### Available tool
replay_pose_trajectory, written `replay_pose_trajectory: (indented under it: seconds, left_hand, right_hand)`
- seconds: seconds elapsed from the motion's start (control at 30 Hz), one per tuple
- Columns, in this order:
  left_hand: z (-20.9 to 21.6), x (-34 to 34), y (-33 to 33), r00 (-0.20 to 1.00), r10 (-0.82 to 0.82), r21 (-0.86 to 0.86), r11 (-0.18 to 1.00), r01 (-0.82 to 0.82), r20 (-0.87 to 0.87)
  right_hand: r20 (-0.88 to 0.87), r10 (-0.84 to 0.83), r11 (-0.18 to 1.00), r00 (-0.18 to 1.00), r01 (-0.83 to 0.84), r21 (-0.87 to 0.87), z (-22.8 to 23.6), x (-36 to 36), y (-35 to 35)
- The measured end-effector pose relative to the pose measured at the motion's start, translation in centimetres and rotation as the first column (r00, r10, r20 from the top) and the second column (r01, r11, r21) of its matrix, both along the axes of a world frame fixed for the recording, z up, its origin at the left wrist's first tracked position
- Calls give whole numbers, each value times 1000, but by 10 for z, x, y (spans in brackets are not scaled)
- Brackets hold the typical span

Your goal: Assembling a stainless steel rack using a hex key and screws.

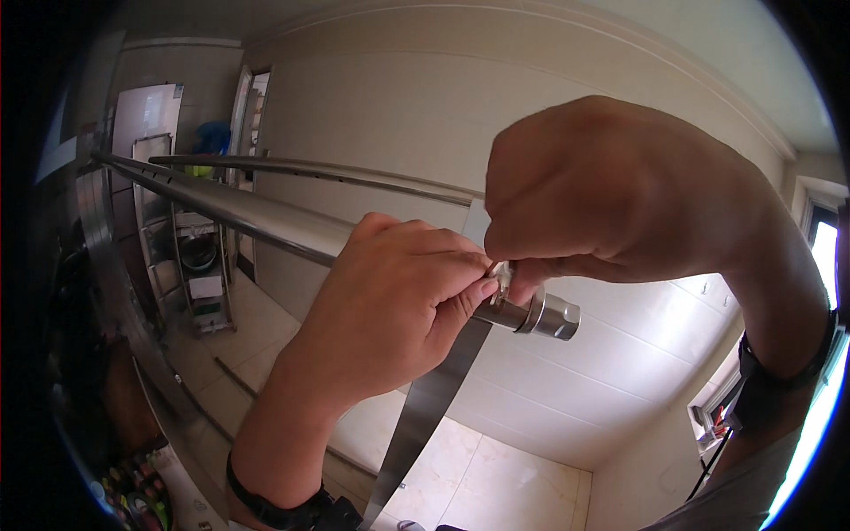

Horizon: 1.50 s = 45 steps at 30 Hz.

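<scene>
Between fingers point(490, 286), by the tube end point(558, 318); pale piece point(503, 273), mostly hidden

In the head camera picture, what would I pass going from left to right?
Tall pale panel → dark round container → left hand → right hand → bright window.

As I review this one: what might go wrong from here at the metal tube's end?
The small pale piece between the left hand and right hand might slip and drop toward the tiled floor. Both hands also crowd the metal tube, largely hiding the piece, so poor placement could go unnoticed.
</scene>
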<state>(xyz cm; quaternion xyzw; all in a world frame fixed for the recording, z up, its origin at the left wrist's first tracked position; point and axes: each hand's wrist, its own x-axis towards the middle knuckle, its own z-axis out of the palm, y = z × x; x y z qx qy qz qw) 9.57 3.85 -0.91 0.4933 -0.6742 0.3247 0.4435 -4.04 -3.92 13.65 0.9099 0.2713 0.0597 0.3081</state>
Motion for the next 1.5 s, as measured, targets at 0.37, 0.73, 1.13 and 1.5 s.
replay_pose_trajectory:
  seconds: [0.37, 0.73, 1.13, 1.5]
  left_hand:
    - [-3, 1, 2, 999, 42, -43, 998, -42, 12]
    - [1, -5, 5, 1000, 24, -16, 1000, -24, 8]
    - [3, -2, 2, 992, -111, -39, 993, 108, -66]
    - [3, -2, -3, 999, -37, -15, 999, 36, -35]
  right_hand:
    - [156, -454, 829, 877, 351, 436, -22, 2, 4]
    - [240, 209, 964, 948, -159, -214, -7, -1, -11]
    - [-52, -913, 331, 404, 811, 483, -20, 10, 74]
    - [-24, -88, 988, 996, 90, 125, -5, -6, -7]
